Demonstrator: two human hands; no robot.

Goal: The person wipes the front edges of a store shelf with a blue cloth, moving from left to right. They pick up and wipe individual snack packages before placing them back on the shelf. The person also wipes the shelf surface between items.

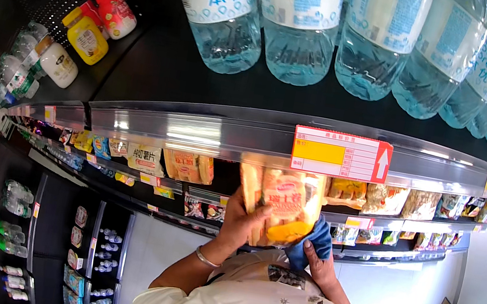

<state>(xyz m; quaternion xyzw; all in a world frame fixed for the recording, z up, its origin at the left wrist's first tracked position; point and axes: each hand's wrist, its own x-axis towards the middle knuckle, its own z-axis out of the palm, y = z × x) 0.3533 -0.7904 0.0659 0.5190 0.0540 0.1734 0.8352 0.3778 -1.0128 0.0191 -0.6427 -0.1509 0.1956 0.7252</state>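
Observation:
My left hand (239,221) is closed round the left side of an orange and yellow snack cake bag (287,202), its thumb across the front. The bag is held upright just below the front edge of the upper shelf (195,132). In my right hand (320,268) is a bunched dark blue cloth (313,246), which sits against the bag's lower right corner. The fingers behind the bag and cloth are partly hidden.
Large water bottles (300,51) line the upper shelf above my hands. More snack bags (189,166) fill the shelf below. A red and white price tag (340,155) hangs on the shelf edge. Yellow and red bottles (89,39) stand far left; another bottle rack (35,226) is lower left.

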